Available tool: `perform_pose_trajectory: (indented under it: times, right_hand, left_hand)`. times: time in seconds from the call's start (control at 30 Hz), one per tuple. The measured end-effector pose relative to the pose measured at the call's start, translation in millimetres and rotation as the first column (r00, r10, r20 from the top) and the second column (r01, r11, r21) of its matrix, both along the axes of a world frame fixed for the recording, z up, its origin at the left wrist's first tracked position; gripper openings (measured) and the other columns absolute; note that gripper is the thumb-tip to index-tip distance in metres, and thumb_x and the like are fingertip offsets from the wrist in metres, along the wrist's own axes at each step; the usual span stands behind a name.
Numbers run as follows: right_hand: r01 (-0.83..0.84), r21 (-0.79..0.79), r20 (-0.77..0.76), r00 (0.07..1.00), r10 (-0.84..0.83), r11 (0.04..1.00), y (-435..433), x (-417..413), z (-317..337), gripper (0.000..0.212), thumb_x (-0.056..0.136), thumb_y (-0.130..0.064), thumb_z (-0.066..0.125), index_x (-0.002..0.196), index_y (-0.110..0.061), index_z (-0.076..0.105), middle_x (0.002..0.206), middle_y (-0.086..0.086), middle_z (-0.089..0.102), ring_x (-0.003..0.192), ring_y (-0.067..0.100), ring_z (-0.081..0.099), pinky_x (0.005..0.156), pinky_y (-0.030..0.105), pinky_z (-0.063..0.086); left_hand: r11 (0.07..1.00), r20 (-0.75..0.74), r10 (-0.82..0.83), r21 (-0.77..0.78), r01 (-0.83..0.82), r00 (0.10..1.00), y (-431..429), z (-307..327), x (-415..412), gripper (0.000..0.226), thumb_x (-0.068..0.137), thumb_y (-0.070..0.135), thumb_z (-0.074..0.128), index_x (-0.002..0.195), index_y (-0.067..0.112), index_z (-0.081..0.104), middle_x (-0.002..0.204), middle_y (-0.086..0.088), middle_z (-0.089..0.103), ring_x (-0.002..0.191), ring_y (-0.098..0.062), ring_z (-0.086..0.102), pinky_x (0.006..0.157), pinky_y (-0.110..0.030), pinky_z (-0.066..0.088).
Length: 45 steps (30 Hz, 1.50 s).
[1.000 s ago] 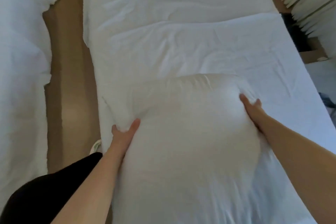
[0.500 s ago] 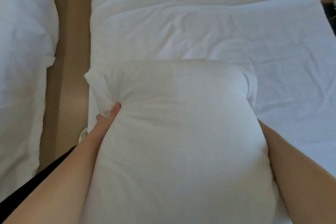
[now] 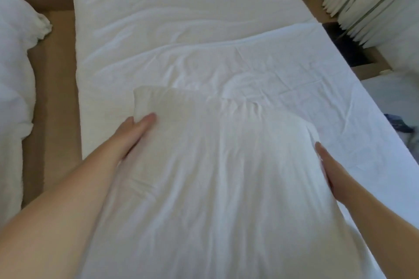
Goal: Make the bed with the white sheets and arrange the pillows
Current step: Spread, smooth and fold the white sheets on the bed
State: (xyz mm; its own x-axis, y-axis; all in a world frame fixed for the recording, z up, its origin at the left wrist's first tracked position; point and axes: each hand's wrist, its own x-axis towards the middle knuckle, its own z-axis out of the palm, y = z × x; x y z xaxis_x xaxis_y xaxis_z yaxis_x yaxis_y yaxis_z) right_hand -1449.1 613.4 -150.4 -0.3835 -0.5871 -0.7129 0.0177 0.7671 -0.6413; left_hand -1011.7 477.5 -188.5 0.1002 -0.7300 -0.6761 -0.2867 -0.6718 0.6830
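White pillow (image 3: pixel 215 176) is positioned lengthwise over the near part of the bed (image 3: pixel 181 7), above the creased white sheet (image 3: pixel 283 70). Left grip (image 3: pixel 133 136) presses its far left corner, fingers straight. Right grip (image 3: pixel 333 170) lies flat against its right side, apparently unclenched; fingertips partly hidden.
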Motion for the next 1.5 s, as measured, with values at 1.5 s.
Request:
perform_pose_trajectory:
  times: [1.5]
  right_hand:
    - [0.055,0.093,-0.42,0.908,-0.011,0.994,7,-11,39,0.065,0.096,-0.064,0.035,0.082,-0.004,0.059,0.084,0.016,0.059,0.087,0.032,0.058,0.081,0.036,0.042]
  left_hand:
    - [0.996,0.27,0.086,-0.05,-0.076,0.959,29,93,30,0.054,0.088,0.064,0.051,0.108,0.015,0.063,0.112,-0.011,0.063,0.101,-0.03,0.06,0.096,-0.04,0.046]
